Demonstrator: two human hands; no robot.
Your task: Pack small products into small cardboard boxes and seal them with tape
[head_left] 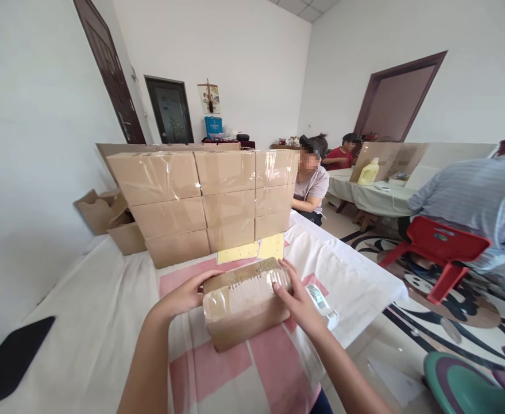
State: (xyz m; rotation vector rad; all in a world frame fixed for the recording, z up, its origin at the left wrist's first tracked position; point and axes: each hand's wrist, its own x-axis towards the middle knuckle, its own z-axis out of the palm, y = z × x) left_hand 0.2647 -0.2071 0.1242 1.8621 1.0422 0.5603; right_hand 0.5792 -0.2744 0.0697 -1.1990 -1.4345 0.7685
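A brown cardboard box (243,307) with shiny clear tape over its top and side is held between my two hands above the cloth-covered table (101,328). My left hand (187,296) grips its left end, the fingers partly hidden behind it. On the right end, my right hand (293,290) rests with thumb on the near side and fingers over the top. Just behind the box lies a yellow sheet (239,253). Beyond that stand stacked, taped cardboard boxes (170,198). A white object (321,302) with a clear tape-like part sits right of my right hand.
Open cartons (125,233) stand at the back left, and a black flat item (15,362) lies at the left edge. A person (310,184) is behind the stack. Further right are a red chair (448,241), another seated person (471,195) and a green stool (459,385).
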